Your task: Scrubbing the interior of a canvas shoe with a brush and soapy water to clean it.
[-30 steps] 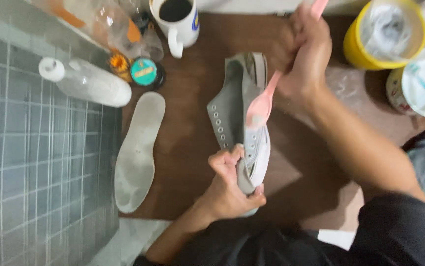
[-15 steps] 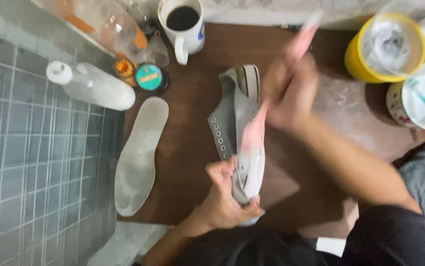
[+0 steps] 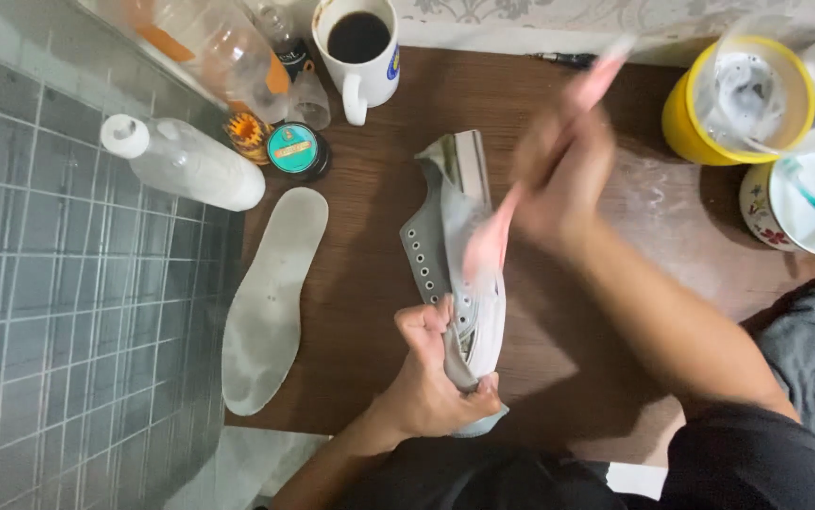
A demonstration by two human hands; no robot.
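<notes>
Since the earlier frame, right hand [image 3: 559, 179] moves, blurred, gripping the pink brush [image 3: 492, 241] against the grey shoe [image 3: 455, 255]. Left hand [image 3: 441, 378] pinches the shoe's near end on the brown table [image 3: 370, 283].

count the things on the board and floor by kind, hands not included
shoe: 1
insole: 1
pink brush: 1
mug: 1
plastic bottles: 2
round tin: 1
yellow tub: 1
white bowl: 1
grey cloth: 1
Total: 10

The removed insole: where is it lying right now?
In the head view the insole lies flat on the brown board's left edge, beside the grey tiles, left of the shoe and below the white bottle.
</notes>
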